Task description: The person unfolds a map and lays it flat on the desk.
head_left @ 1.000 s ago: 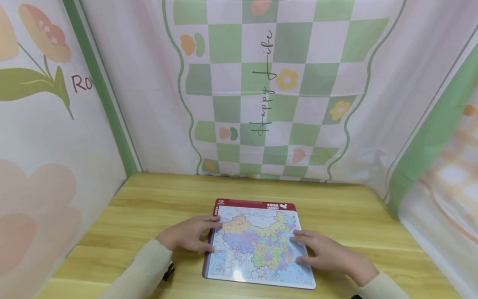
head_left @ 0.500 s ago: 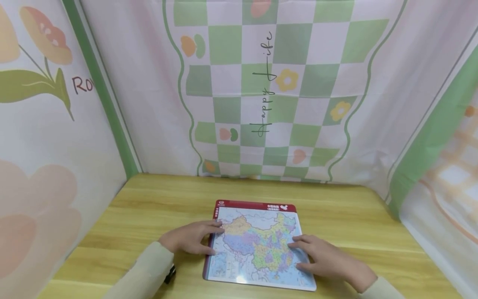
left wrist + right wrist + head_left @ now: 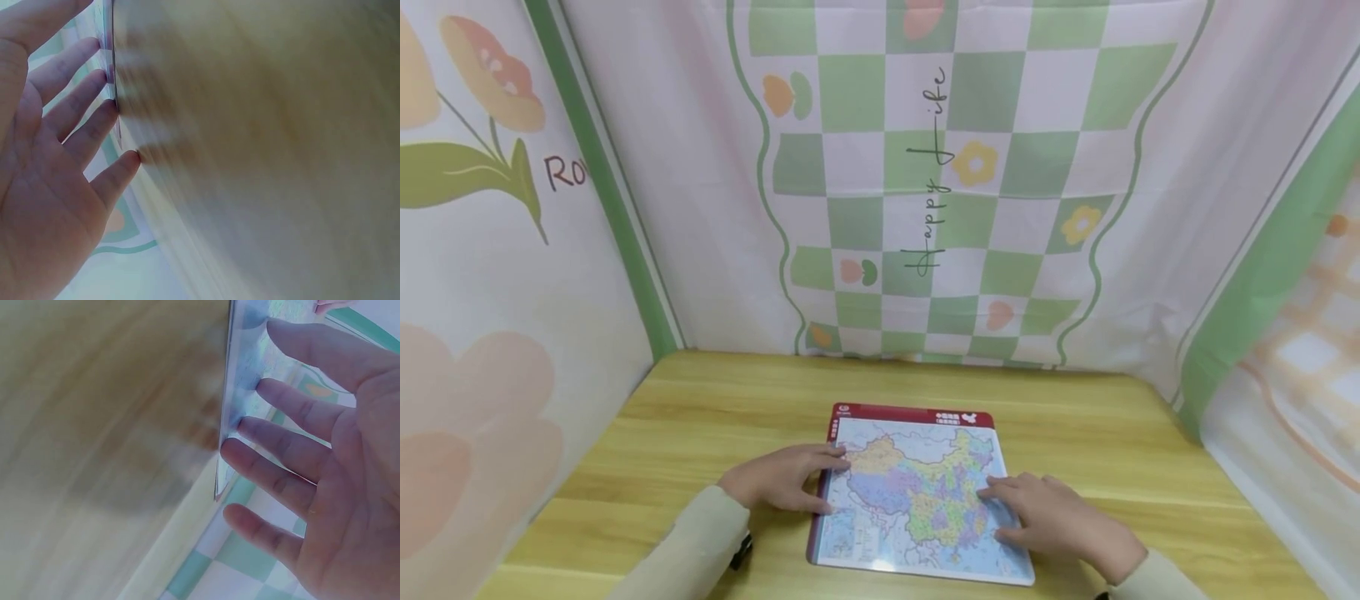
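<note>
A flat map board [image 3: 917,479] with a red top strip lies on the wooden table, showing a map of China in pastel patches. At its left edge, my left hand [image 3: 786,477] touches the board with spread, slightly bent fingers. My right hand [image 3: 1056,517] rests its fingertips on the map's right part, thumb apart from the other fingers. In the left wrist view, the fingertips [image 3: 111,107] meet the board's thin edge, and the little finger reaches the table. The right wrist view has the thumb and several fingertips [image 3: 232,449] on the board's glossy face, the little finger beyond its edge.
The wood-grain table [image 3: 722,400] extends around the board on all sides. Behind it hangs a curtain [image 3: 917,183] with green and white checks and flowers. More printed fabric [image 3: 497,333] closes off the left side, and another fabric panel [image 3: 1285,333] the right.
My right fingertips have slid slightly toward the near side and inward over the map, the hand now a little more arched. The left hand and the board stay almost where they were.
</note>
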A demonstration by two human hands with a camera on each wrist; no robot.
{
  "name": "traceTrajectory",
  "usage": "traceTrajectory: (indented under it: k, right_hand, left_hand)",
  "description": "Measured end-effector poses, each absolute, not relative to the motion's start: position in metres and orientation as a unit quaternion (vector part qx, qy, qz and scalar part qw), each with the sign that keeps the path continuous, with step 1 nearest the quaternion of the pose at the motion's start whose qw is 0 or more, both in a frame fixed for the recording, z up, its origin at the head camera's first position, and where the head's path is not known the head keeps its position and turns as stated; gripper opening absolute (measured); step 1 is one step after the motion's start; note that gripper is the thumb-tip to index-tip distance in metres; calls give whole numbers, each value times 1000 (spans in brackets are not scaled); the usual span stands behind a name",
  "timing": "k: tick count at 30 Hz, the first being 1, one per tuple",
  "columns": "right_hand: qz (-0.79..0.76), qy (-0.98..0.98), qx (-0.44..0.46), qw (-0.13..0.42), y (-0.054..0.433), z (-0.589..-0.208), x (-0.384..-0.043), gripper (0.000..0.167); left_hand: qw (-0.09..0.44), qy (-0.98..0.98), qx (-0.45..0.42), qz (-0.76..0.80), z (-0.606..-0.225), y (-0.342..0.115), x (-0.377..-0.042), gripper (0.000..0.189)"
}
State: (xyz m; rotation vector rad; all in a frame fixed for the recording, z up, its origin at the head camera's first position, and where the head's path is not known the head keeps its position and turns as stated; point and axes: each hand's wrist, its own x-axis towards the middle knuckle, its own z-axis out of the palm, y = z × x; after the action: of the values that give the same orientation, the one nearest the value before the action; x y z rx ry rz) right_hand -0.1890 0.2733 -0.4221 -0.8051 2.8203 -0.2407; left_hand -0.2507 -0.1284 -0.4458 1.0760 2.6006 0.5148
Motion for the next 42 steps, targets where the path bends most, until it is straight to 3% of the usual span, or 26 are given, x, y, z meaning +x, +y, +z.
traceTrajectory:
  k: [18, 42]
  right_hand:
    - [-101, 958, -256, 84, 273, -425, -206, 50]
    - [-100, 965, -211, 115, 261, -422, -238, 56]
  left_hand:
    - [118, 909, 373, 147, -441, -125, -246, 69]
    - [104, 921, 358, 117, -435, -116, -238, 78]
